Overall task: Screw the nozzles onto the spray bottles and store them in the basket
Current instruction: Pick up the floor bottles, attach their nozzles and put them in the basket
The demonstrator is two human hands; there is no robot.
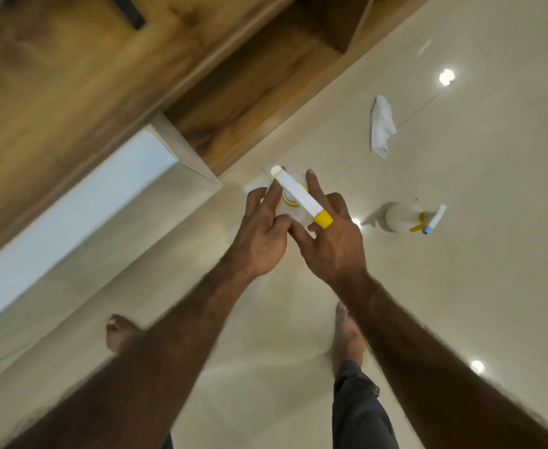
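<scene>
A white spray bottle [290, 205] with a yellow-tipped nozzle [302, 196] is held up over the floor [460, 303], pretty blurry. The left hand [259, 234] is closed round its body; the right hand [334, 238] is cupped against it, fingers loose. A second bottle [402, 218], blue-tipped, is lying on the floor near a white cloth [382, 126].

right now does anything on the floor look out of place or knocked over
Yes. A spray bottle with a blue-tipped nozzle lies on its side on the floor tiles, right of the hands, and a crumpled white cloth sits loose further back. No spill shows. No basket is in view.
</scene>
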